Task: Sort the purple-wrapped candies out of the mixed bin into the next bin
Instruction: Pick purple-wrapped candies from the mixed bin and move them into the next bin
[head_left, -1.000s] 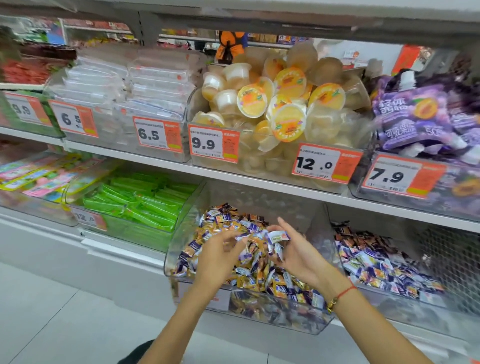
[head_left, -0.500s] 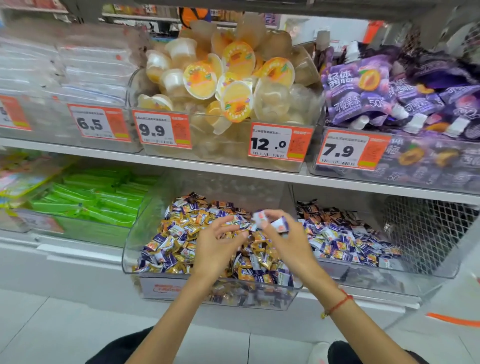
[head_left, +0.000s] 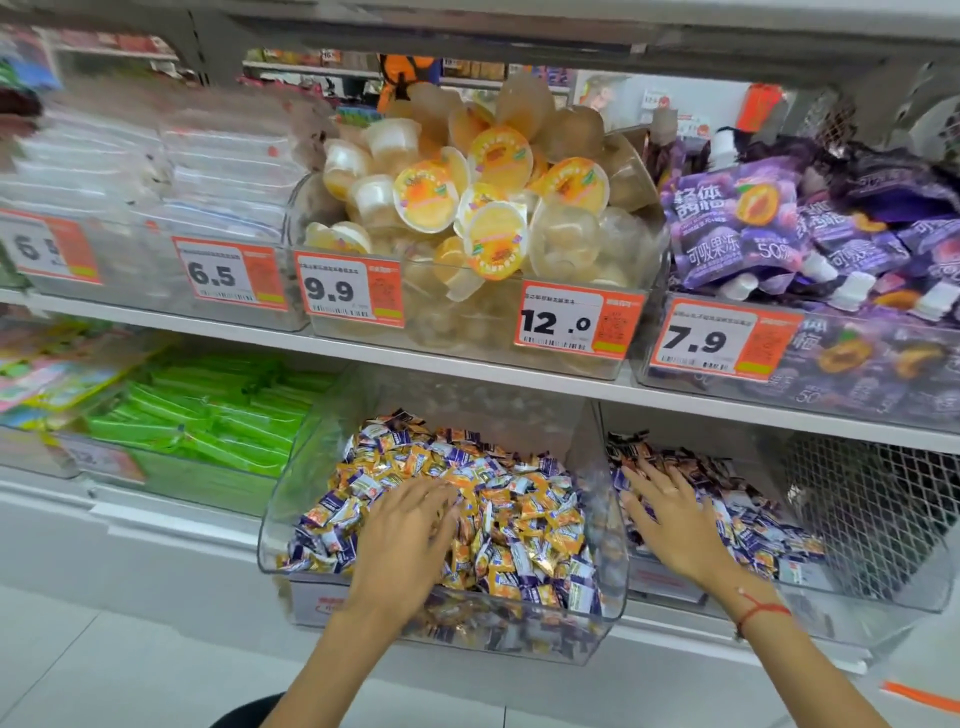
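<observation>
The mixed bin (head_left: 291, 519) sits on the lower shelf, heaped with orange and purple-wrapped candies (head_left: 519, 530); the left hand (head_left: 402, 530) lies flat on that heap, fingers spread, gripping nothing; right of the mixed bin, across its clear wall, the right hand (head_left: 670, 519) rests open on the next bin (head_left: 883, 597); above the mixed bin stand jelly cups (head_left: 483, 208); left of it, green packets (head_left: 218, 415).

On the lower shelf (head_left: 467, 371) the mixed bin (head_left: 291, 509) sits left of the next bin (head_left: 883, 597), the left hand (head_left: 405, 535) lying in the former, the right hand (head_left: 675, 525) in the latter, beneath the jelly-cup bin (head_left: 467, 332).
</observation>
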